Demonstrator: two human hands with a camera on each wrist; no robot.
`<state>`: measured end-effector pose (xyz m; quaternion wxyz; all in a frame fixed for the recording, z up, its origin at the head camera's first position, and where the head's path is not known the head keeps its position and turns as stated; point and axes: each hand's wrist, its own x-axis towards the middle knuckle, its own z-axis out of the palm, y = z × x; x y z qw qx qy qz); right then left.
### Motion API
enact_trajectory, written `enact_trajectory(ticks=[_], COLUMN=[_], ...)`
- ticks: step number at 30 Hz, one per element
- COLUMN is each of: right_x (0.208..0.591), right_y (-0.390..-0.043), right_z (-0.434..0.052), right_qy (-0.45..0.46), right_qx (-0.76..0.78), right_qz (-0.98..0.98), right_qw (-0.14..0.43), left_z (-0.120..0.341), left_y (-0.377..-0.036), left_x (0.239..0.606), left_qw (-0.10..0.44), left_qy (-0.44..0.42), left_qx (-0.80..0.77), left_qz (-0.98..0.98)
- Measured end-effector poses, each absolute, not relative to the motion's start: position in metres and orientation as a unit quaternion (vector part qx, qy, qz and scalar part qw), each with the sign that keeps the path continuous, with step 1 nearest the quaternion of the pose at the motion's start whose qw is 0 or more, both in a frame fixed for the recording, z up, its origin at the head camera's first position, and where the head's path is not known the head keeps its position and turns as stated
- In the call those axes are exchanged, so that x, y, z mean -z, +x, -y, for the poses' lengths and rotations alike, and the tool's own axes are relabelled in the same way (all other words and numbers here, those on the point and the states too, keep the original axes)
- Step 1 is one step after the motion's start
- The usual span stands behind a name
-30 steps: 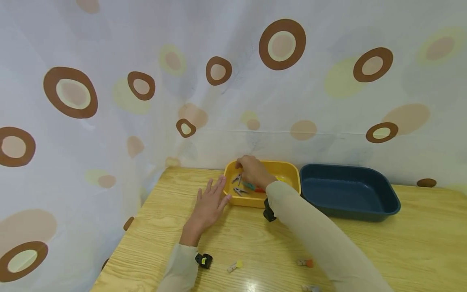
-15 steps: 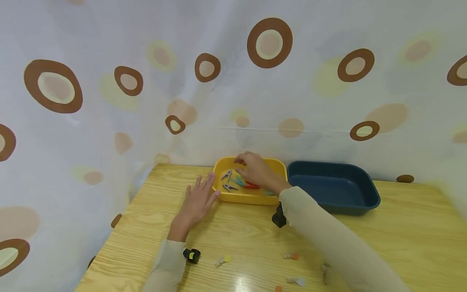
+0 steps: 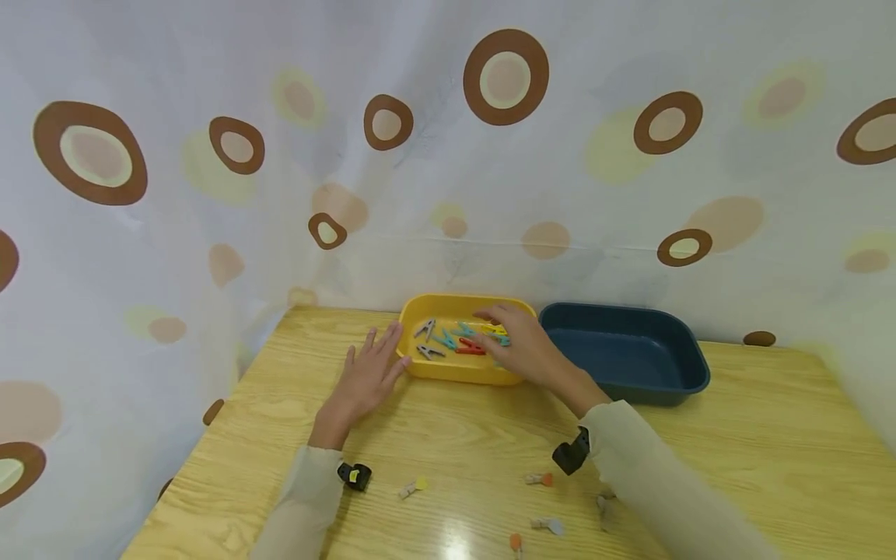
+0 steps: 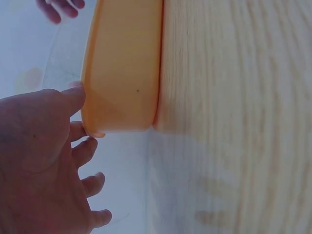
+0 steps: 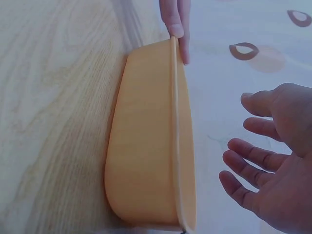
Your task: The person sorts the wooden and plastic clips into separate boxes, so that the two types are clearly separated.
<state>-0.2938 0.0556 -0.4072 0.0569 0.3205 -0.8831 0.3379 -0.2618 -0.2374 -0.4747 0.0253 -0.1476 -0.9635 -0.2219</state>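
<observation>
My left hand (image 3: 364, 379) touches the left end of a yellow tray (image 3: 462, 373) with its fingers spread. In the left wrist view, its thumb and fingertips meet the tray's rim. Several small plastic clothespins lie in the tray, among them a grey clothespin (image 3: 430, 352), a teal clothespin (image 3: 446, 340), a red clothespin (image 3: 470, 348) and a yellow clothespin (image 3: 494, 330). Over the tray's right part hovers my right hand (image 3: 525, 346), its fingers loosely bent and holding nothing. The right wrist view shows these fingers apart from the rim. The hand hides some of the clothespins.
To the right of the yellow tray stands a dark blue tray (image 3: 651, 395). Nearer on the wooden table (image 3: 448, 435) lie several wooden clothespins, including one with a yellow end (image 3: 413, 488) and one with an orange end (image 3: 539, 479). A patterned cloth (image 3: 448, 155) hangs behind.
My right hand has drawn back from deep in the yellow tray to above its right side, uncovering more clothespins. The left hand stays at the tray's left end. The head view has shifted slightly.
</observation>
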Motion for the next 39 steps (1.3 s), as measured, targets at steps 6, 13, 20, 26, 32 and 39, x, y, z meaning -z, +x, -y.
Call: enact_trajectory(ticks=[6,13,20,26,32,39], right_x=[0.412,0.419,0.421,0.421,0.425,0.432], right_y=[-0.272,-0.249,-0.218,-0.205,-0.204,-0.208], right_z=[-0.074,-0.100,-0.133,-0.155,-0.185,-0.222], right_qy=[0.308,0.293,0.271,0.247,0.224,0.196], right_qx=[-0.352,-0.348,-0.349,-0.341,-0.333,-0.330], right_qz=[0.881,0.884,0.879,0.883,0.887,0.893], right_qw=[0.068,0.111,0.179,0.205,0.229,0.236], left_z=[0.241,0.245,0.244,0.240,0.235,0.228], left_y=[-0.260,-0.245,-0.225,-0.208,-0.187,-0.167], left_x=[0.472,0.466,0.464,0.461,0.461,0.465], left_qw=[0.030,0.051,0.078,0.085,0.041,0.024], left_qy=[-0.146,-0.135,-0.147,-0.171,-0.157,-0.161], left_qx=[0.229,0.233,0.201,0.246,0.315,0.334], left_qz=[0.962,0.962,0.965,0.950,0.935,0.928])
